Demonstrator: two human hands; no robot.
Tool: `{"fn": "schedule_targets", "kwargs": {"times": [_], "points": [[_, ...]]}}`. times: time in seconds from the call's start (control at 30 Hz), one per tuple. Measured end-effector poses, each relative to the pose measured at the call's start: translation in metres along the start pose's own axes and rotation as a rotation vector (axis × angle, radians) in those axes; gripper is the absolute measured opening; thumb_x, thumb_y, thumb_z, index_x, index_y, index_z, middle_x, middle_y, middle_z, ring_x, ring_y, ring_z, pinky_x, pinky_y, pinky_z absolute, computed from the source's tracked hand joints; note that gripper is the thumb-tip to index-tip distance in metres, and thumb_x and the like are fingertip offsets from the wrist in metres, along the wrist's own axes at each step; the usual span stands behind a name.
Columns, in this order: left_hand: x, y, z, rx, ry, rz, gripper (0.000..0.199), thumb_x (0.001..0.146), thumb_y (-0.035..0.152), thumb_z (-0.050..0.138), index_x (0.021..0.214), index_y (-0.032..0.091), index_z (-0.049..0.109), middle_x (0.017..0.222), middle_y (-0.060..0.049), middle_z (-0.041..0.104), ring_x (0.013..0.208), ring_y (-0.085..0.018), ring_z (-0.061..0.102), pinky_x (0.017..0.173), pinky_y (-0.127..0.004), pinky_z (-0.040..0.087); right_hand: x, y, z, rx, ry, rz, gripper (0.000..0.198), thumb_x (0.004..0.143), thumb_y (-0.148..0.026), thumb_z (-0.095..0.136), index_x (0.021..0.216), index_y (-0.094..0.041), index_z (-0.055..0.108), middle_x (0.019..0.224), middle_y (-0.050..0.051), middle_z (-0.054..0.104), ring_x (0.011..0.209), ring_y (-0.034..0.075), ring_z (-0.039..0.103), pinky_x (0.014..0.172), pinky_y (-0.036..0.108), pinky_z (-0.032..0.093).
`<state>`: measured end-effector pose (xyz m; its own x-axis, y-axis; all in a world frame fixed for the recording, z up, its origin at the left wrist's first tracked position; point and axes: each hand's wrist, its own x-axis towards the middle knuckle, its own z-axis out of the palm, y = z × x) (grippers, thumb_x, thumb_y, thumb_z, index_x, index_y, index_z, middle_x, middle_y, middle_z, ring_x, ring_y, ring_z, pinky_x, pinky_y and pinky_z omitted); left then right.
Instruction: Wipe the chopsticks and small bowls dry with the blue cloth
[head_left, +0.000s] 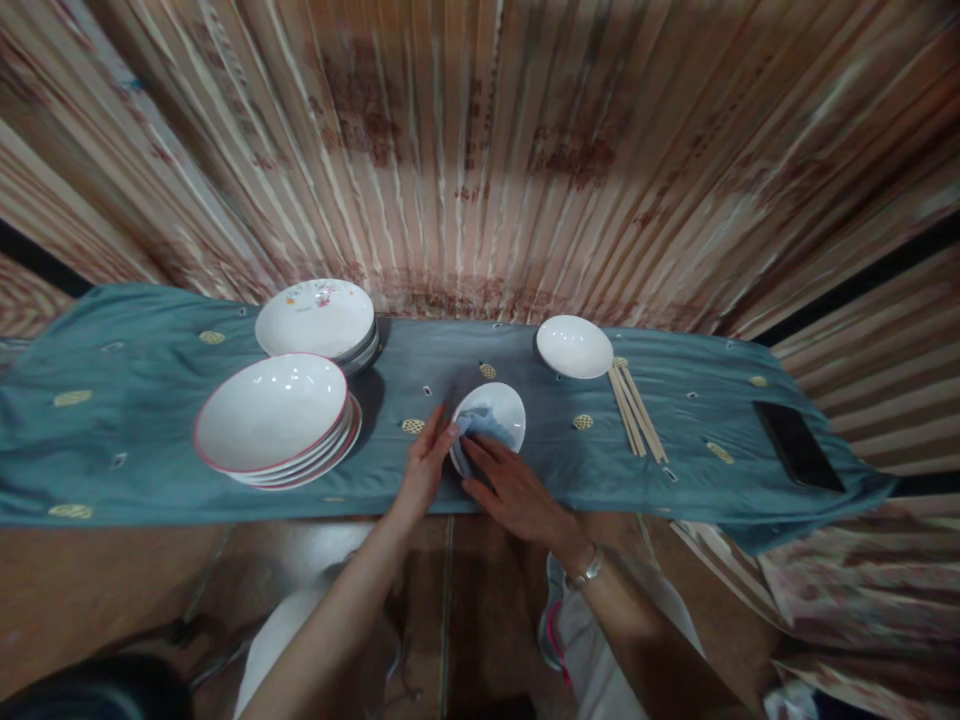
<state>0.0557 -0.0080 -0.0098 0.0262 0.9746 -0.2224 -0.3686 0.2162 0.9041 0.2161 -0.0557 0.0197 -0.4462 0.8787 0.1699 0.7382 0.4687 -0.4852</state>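
Observation:
A small white bowl [513,402] is at the near middle of the table, its inside facing up. My left hand [424,464] grips the bowl's left rim, thumb at the rim and fingers along the outside. Inside the bowl lies a thin blue-grey cloth [491,424]. My right hand [513,488] presses on this cloth from the near side, its fingers reaching over the bowl's near rim. That hand hides part of the cloth and the bowl's near edge.
On the left stand a stack of red-rimmed bowls [274,415] and a stack of flower-patterned plates [315,318]. A white bowl [574,346], wooden chopsticks [636,410] and a black phone [799,446] lie to the right. A blue-green cloth [165,400] covers the table; a curtain [480,150] hangs behind.

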Motion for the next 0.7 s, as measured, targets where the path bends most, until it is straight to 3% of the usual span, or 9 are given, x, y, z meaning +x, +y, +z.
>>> {"fn": "schedule_targets", "kwargs": {"times": [0.13,0.23,0.37,0.57,0.7], "points": [[0.002,0.001,0.006,-0.039,-0.024,-0.025,0.061,0.066,0.060,0.080,0.108,0.017,0.076,0.125,-0.011,0.073,0.130,-0.032,0.058,0.118,-0.047,0.035,0.001,0.002,0.006,0.035,0.016,-0.014,0.054,0.102,-0.036,0.046,0.152,-0.017,0.042,0.154,0.017,0.048,0.145,0.027,0.044,0.116,0.051,0.044],[0.003,0.004,0.009,-0.081,-0.041,-0.056,0.059,0.064,0.061,0.082,0.102,0.017,0.076,0.116,-0.010,0.076,0.125,-0.031,0.062,0.116,-0.046,0.038,0.003,0.000,0.013,0.078,0.015,-0.025,0.057,0.103,-0.036,0.044,0.154,-0.013,0.038,0.158,0.018,0.042,0.149,0.028,0.038,0.119,0.051,0.040],[0.002,0.009,0.011,-0.057,-0.045,-0.072,0.059,0.066,0.061,0.080,0.108,0.020,0.075,0.123,-0.009,0.074,0.131,-0.030,0.058,0.115,-0.043,0.040,0.010,-0.002,0.022,0.133,0.063,-0.039,0.063,0.103,-0.035,0.041,0.159,-0.011,0.024,0.163,0.020,0.032,0.153,0.027,0.028,0.123,0.050,0.035],[0.000,0.013,0.013,0.008,-0.063,0.043,0.059,0.075,0.059,0.074,0.120,0.022,0.072,0.140,-0.008,0.065,0.143,-0.025,0.046,0.123,-0.038,0.028,0.027,-0.004,0.026,0.176,0.146,-0.008,0.073,0.103,-0.037,0.042,0.162,-0.012,0.006,0.168,0.020,0.016,0.156,0.028,0.016,0.124,0.053,0.031],[-0.001,0.010,0.012,0.000,-0.026,-0.006,0.059,0.073,0.056,0.076,0.122,0.024,0.071,0.136,-0.006,0.067,0.135,-0.026,0.054,0.113,-0.038,0.043,0.038,-0.002,0.021,0.157,0.189,0.026,0.072,0.104,-0.041,0.038,0.162,-0.011,0.008,0.169,0.019,0.013,0.158,0.025,0.007,0.126,0.049,0.026]]}}
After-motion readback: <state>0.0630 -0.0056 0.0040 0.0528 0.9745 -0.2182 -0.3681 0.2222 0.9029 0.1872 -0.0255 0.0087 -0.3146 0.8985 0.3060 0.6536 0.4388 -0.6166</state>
